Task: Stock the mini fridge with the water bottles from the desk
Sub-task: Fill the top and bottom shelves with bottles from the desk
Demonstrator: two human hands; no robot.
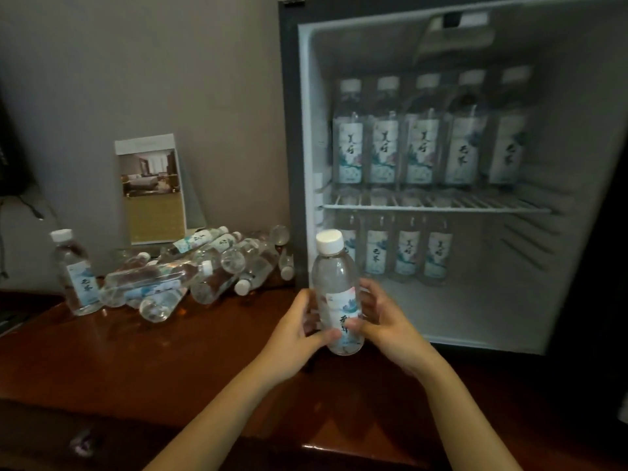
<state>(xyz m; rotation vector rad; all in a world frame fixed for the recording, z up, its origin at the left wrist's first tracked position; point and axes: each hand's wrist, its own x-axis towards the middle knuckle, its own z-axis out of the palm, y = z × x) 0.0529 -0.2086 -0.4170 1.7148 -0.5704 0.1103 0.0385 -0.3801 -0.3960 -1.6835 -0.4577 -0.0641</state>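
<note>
I hold one clear water bottle [334, 283] with a white cap upright in front of the open mini fridge [475, 317]. My left hand [299, 329] grips its lower part from the left, and my right hand [384, 321] grips it from the right. A row of several bottles [421, 144] stands at the back of the wire shelf [441, 207]. Several more bottles [407, 253] stand below on the fridge floor. A heap of bottles [200, 266] lies on the brown desk [153, 351], left of the fridge. One bottle [73, 271] stands upright at the heap's left end.
A standing brochure card [151, 188] leans against the grey wall behind the heap. The fridge's dark frame [289, 130] rises beside the heap. The fridge floor in front of and right of the lower bottles is bare. A dark cable [30, 205] hangs at the far left.
</note>
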